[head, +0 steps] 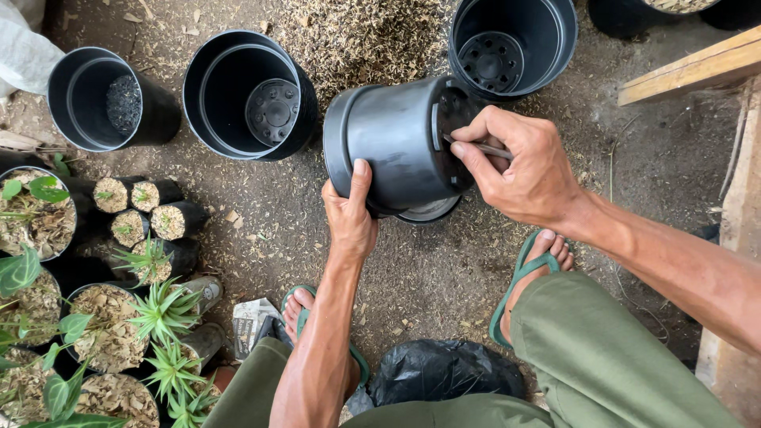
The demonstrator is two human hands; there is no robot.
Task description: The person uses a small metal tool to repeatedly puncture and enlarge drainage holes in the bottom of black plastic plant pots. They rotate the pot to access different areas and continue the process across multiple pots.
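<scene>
Left hand (349, 218) grips the tipped black pot (392, 143) mid-frame by its wall; right hand (519, 166) pinches maybe a nail (483, 147). Pot looks light, stiff, smooth.

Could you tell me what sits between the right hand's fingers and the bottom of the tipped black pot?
In the head view, a thin metal tool pinched by the right hand reaches the pot bottom.

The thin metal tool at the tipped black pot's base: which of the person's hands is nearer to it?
Right. The right hand grips the thin metal tool against the base of the tipped black pot; the left hand steadies the pot's side, away from the tool.
</scene>
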